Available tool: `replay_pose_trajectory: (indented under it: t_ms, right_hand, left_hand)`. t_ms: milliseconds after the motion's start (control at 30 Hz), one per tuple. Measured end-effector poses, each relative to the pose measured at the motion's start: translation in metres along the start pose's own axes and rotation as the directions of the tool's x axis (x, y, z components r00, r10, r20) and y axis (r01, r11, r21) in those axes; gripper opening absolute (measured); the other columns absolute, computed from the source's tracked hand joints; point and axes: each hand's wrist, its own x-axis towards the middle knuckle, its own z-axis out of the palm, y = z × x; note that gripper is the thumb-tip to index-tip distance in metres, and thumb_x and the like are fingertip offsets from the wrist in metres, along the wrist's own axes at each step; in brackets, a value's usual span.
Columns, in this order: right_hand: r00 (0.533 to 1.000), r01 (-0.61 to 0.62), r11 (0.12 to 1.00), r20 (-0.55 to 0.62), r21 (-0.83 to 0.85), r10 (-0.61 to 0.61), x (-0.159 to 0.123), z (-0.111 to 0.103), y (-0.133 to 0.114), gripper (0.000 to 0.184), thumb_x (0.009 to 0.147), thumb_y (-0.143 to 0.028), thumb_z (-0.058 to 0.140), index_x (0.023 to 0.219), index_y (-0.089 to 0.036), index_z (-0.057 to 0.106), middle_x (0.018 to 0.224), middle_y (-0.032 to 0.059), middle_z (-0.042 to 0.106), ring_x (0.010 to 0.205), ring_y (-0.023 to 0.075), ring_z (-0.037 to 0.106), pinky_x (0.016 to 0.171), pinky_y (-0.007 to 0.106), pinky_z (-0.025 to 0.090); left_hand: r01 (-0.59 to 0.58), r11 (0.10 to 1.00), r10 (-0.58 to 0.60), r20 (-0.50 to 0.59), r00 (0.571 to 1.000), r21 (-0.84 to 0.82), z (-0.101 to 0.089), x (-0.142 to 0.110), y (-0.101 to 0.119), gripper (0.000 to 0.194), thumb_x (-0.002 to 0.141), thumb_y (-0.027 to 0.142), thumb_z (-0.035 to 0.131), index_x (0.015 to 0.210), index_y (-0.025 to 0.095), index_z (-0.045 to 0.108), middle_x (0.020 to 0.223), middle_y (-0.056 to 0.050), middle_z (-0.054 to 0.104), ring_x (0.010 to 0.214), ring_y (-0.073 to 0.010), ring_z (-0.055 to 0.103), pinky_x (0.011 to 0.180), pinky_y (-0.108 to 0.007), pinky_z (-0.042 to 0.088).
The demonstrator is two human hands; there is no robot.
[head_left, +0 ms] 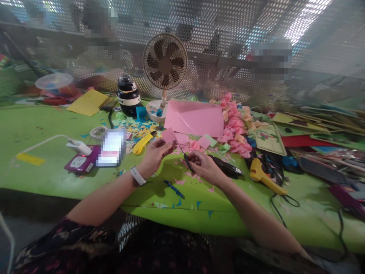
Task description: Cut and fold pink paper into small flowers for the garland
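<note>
My left hand (153, 156) pinches a small pink square (167, 134) between thumb and fingers, above the middle of the worktop (42, 121). My right hand (203, 165) grasps the scissors (187, 163) by their black handles, the blades pointing toward the worktop's far edge and up beside the square; I cannot tell whether they touch it. Beyond my hands, a large pink sheet (196, 118) lies toward the far edge, with a heap of pink pieces (232, 125) along its right side. Left of the sheet, the fan (164, 62) and the black bottle (129, 99) stand near that far edge, with yellow and blue scraps spread in front of them. A yellow cutter (142, 144) lies just beyond my left hand. Toward the left edge, a lit screen (111, 148) leans by a purple socket (81, 161). A black tool (226, 167) lies just beside my right hand, and the yellow glue gun (265, 177) rests farther toward the right edge. Nearest me, a dark blue strip (173, 189) lies close to the front edge.
</note>
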Motion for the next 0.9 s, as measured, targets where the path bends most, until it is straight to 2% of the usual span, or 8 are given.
replay_pose_trajectory:
  t_ms: [200, 667, 900]
  right_hand:
    - [1.000, -0.002, 1.000, -0.004, 0.013, 0.002, 0.0004, 0.0010, 0.0021, 0.034, 0.086, -0.050, 0.068, 0.085, -0.020, 0.052, 0.070, -0.0007, 0.061, 0.056, 0.0130, 0.061, 0.052, 0.029, 0.053]
    - [0.999, 0.029, 1.000, -0.031, 0.004, -0.029, 0.0016, -0.0011, 0.0003, 0.039, 0.082, -0.055, 0.070, 0.082, -0.021, 0.052, 0.071, -0.0006, 0.058, 0.058, 0.0117, 0.054, 0.051, 0.027, 0.048]
    - [1.000, 0.013, 1.000, -0.008, 0.003, -0.013, 0.0003, -0.0002, -0.0010, 0.037, 0.084, -0.053, 0.068, 0.083, -0.021, 0.050, 0.069, -0.0014, 0.058, 0.056, 0.0116, 0.055, 0.051, 0.028, 0.047]
  left_hand:
    - [-0.011, 1.000, 0.011, 0.004, 1.000, 0.001, -0.0003, 0.0007, -0.0010, 0.038, 0.050, 0.027, 0.097, 0.079, 0.016, 0.076, 0.079, 0.000, 0.075, 0.070, -0.0090, 0.068, 0.070, -0.021, 0.053]
    - [-0.027, 1.000, 0.027, -0.002, 1.000, 0.003, -0.0022, 0.0012, -0.0016, 0.034, 0.052, 0.027, 0.096, 0.074, 0.015, 0.073, 0.078, -0.001, 0.075, 0.069, -0.0095, 0.068, 0.067, -0.021, 0.053]
    - [-0.032, 0.999, 0.031, 0.007, 0.999, 0.022, -0.0022, 0.0012, -0.0018, 0.037, 0.052, 0.028, 0.097, 0.080, 0.016, 0.076, 0.079, -0.001, 0.075, 0.069, -0.0090, 0.067, 0.067, -0.020, 0.053]
